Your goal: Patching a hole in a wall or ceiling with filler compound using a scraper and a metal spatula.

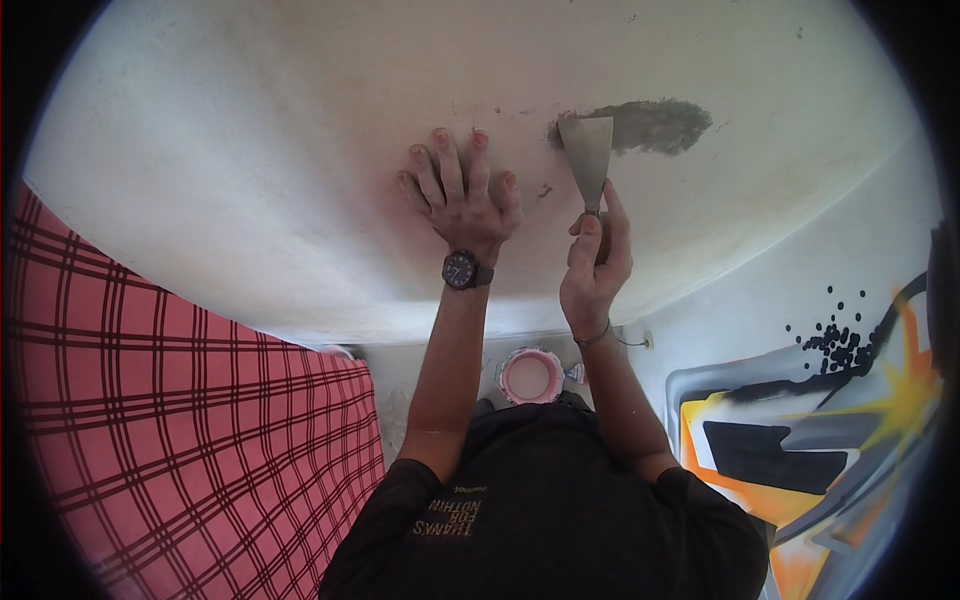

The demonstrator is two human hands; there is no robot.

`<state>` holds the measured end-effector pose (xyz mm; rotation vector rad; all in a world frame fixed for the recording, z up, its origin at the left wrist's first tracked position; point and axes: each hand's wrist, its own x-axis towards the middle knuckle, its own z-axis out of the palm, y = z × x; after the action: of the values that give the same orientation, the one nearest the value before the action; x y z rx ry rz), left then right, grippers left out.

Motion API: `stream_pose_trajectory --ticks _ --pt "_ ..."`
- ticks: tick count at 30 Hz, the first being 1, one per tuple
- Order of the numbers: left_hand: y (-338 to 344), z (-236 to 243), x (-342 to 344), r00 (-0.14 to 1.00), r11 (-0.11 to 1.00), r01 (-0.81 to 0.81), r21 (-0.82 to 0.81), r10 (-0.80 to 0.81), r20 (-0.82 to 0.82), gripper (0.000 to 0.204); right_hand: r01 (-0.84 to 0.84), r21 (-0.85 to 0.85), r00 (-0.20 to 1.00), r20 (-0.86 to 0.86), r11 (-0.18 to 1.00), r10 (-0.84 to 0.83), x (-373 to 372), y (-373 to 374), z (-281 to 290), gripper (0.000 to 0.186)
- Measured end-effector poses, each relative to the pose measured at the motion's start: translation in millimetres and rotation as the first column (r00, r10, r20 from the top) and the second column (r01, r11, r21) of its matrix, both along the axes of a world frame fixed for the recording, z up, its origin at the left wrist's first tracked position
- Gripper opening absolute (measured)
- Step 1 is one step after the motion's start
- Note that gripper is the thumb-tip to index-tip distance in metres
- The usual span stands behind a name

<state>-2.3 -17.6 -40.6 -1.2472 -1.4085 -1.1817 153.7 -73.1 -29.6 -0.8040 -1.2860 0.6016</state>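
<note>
The scraper (588, 152) was in the right hand (595, 272), which grasped it close below the blade; the wide edge lay over the left part of a dark grey patch (665, 127) on the pale wall (290, 110). The left hand (468, 212), beside a black watch (460, 269), gripped nothing and was spread on this wall. Below stood a pink-rimmed bucket (530, 353).

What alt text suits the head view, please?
A person's right hand holds a putty knife at a dark grey patch on a pale wall; the left hand, fingers spread, rests on the wall. Below stands a pinkish bucket.
</note>
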Motion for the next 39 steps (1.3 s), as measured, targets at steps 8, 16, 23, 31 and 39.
stream_pose_trajectory --ticks 8,16,23,31,39 --pt "0.4 0.4 5.2 1.000 1.000 0.005 -0.007 -0.005 -0.001 0.057 0.085 0.092 0.992 0.080 0.992 -0.093 -2.9 5.7 8.2 0.044" --pt "6.3 -1.3 14.5 0.998 0.999 0.028 0.015 -0.029 0.057 0.051 0.232 0.272 0.921 0.246 0.934 -0.301 2.3 14.0 12.4 0.041" --pt "10.5 -0.6 19.4 0.999 0.999 0.020 0.025 -0.022 0.050 0.051 0.260 0.341 0.903 0.246 0.903 -0.353 6.9 24.6 7.1 0.038" --pt "11.2 -0.4 24.1 0.999 0.999 0.029 0.034 -0.030 0.040 0.051 0.227 0.272 0.917 0.264 0.935 -0.299 16.0 25.2 10.6 0.035" --pt "11.4 -0.9 27.4 0.998 0.999 0.042 0.027 -0.043 0.040 0.051 0.264 0.340 0.906 0.235 0.903 -0.353 15.4 28.4 6.7 0.035"
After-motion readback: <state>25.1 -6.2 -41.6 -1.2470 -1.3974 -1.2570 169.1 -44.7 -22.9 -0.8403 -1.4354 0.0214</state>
